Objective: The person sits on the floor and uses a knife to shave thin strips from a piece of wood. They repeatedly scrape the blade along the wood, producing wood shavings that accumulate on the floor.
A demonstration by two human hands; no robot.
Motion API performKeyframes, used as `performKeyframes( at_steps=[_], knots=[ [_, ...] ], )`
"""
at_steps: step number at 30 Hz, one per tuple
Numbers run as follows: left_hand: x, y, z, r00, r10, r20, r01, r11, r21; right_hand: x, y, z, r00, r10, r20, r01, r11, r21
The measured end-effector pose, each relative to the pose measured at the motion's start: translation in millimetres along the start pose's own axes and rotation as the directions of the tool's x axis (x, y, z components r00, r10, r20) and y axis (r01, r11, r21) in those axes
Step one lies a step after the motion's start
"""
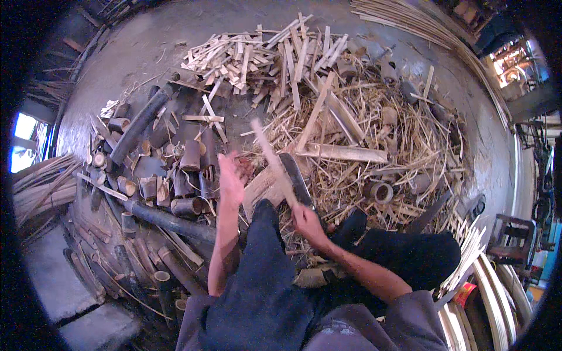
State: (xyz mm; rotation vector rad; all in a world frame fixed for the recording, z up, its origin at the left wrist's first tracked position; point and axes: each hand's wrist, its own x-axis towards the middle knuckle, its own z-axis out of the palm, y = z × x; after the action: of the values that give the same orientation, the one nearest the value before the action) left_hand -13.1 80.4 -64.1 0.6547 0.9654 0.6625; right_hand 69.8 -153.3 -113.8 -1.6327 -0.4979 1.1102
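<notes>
My right hand (pixel 307 221) is closed round the lower end of a flat, pale bamboo strip (pixel 274 158), which points up and away to the left, blurred along its length. Close beside the strip is a dark, broad knife blade (pixel 296 182); whether the same hand also grips its handle I cannot tell. To the left, above my knee, my left hand (pixel 231 182) is raised with its fingers apart and smeared by motion, holding nothing I can see. Beneath the strip and blade, a wooden block (pixel 266 186) shows between my hands.
A heap of short split bamboo pieces (pixel 234 58) lies at the far side. Shavings (pixel 404 140) cover the ground on the right. Cut bamboo tubes (pixel 190 157) and a long dark pole (pixel 170 219) are to the left. Long strips (pixel 492 286) stand at the lower right.
</notes>
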Motion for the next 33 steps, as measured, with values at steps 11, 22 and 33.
performKeyframes(
  at_steps=[11, 22, 33],
  knots=[
    [-40, -92, -26, 0.996, -0.088, -0.022, 0.09, 0.934, 0.345, 204, -99, -88, 0.853, -0.516, -0.084, 0.196, 0.466, -0.863],
    [-19, -30, -13, 0.969, 0.175, 0.175, -0.226, 0.913, 0.34, 167, -121, -66, 0.873, -0.422, -0.244, 0.364, 0.897, -0.25],
    [6, 59, 61, 0.902, 0.386, 0.192, -0.369, 0.922, -0.115, 19, -66, -22, 0.929, 0.061, 0.366, -0.003, 0.988, -0.157]
  ],
)
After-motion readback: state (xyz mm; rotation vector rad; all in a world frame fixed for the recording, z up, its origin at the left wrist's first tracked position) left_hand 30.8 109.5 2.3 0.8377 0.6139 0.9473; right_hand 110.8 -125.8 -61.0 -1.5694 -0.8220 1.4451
